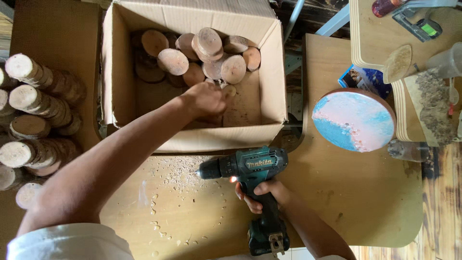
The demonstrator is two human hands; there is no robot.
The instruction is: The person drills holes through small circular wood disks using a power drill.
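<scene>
Wood slices (207,55), round with bark edges, are lying heaped at the far end of an open cardboard box (115,82) that is sitting on the desk (346,192). The left hand (207,102) is reaching down into the box, its fingers curling around a small slice on the box floor just below the heap. The right hand (262,192) is gripping the handle of a teal cordless drill (250,168), which is hovering over the desk in front of the box with its bit pointing left and its small work light glowing. Sawdust (180,173) is lying scattered under the bit. More slices (33,125) are standing in rows to the left of the box. A round pink-and-blue disc (353,120) is resting to the right.
</scene>
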